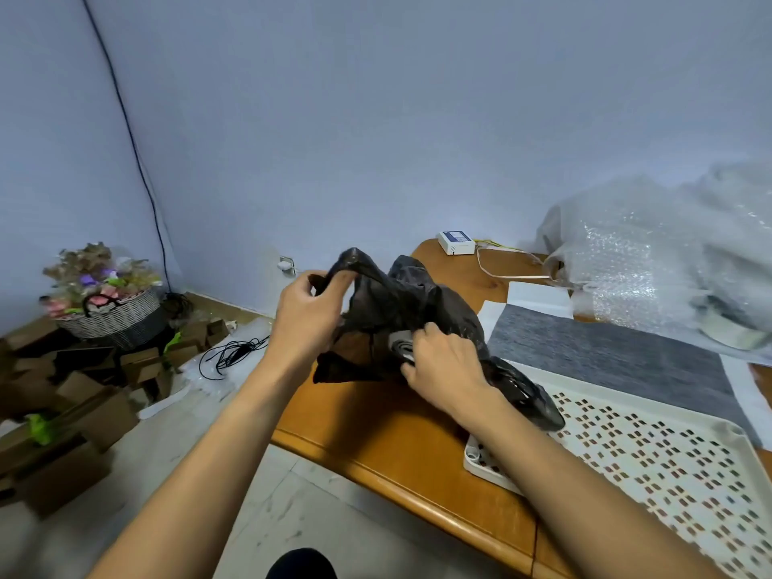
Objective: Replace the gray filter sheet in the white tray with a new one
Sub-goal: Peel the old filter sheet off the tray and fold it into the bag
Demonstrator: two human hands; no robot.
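A black plastic bag (401, 302) is held up over the wooden table's left end. My left hand (307, 315) pinches its upper rim. My right hand (445, 363) presses a rolled gray filter sheet (400, 348) against or into the bag's opening; only the roll's end shows. The white perforated tray (651, 445) lies at the lower right with no sheet on its grid. A flat gray filter sheet (605, 357) lies on white paper behind the tray.
A wooden table (376, 432) carries bubble wrap (660, 252) at the right and a small white box with cables (456, 241) at the back. On the floor to the left are cardboard boxes (75, 403), a flower basket (113, 315) and a black cable (229, 353).
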